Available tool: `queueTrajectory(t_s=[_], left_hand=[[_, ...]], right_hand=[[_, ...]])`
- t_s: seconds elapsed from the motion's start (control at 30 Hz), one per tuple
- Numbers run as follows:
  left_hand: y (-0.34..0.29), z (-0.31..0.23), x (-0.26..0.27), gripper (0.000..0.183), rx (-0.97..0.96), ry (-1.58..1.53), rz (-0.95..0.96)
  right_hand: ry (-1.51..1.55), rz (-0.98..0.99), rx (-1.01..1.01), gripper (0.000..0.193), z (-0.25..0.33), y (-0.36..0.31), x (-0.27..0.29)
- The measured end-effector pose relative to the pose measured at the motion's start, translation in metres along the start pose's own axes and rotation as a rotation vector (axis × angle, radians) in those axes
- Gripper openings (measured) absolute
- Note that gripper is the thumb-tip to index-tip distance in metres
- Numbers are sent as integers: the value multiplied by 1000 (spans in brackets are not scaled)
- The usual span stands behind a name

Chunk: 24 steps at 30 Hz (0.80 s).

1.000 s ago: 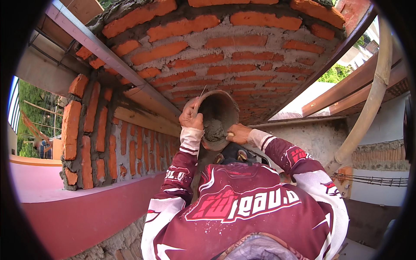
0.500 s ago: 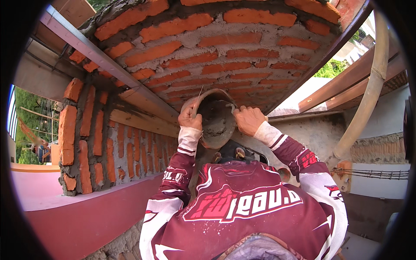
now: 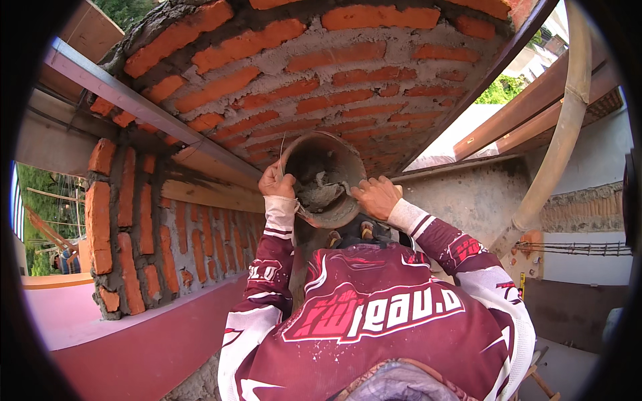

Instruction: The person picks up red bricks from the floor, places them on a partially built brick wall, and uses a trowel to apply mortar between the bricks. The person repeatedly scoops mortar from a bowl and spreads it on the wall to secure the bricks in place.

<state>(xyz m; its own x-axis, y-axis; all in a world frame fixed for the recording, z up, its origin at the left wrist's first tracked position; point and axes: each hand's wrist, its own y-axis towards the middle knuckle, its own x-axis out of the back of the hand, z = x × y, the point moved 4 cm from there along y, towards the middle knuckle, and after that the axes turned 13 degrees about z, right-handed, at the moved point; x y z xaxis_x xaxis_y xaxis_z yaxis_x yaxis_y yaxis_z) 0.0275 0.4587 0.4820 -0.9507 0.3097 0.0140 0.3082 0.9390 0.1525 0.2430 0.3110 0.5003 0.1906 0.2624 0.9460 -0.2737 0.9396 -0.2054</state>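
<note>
A grey mortar bucket is tilted in front of my chest, its mouth facing up toward me. My left hand is closed on its left rim, where a thin wire handle sticks up. Wet grey mortar lies inside, heaped toward the near side. My right hand, at the right rim, is closed round a trowel whose handle end shows behind the fist. Its blade reaches into the bucket and is mostly hidden by mortar.
A brick wall with rough mortar joints rises just beyond the bucket. A metal straightedge slants along its left side. Another low brick section stands on a pink ledge. At right is a bamboo pole.
The bucket has shifted slightly left and its mouth shows more. My right hand has moved left and lower with the trowel, and the mortar inside is disturbed.
</note>
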Motion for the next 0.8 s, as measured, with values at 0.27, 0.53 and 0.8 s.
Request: queueTrajectory(t_s=[0.27, 0.53, 0.8], left_hand=[[9, -8, -47, 25, -140, 162, 27], [11, 14, -43, 17, 103, -25, 108], [-3, 49, -57, 24, 200, -225, 44]], right_hand=[[114, 316, -307, 30, -39, 14, 10], [848, 305, -168, 36, -8, -2, -47], [738, 260, -197, 38, -58, -64, 42]])
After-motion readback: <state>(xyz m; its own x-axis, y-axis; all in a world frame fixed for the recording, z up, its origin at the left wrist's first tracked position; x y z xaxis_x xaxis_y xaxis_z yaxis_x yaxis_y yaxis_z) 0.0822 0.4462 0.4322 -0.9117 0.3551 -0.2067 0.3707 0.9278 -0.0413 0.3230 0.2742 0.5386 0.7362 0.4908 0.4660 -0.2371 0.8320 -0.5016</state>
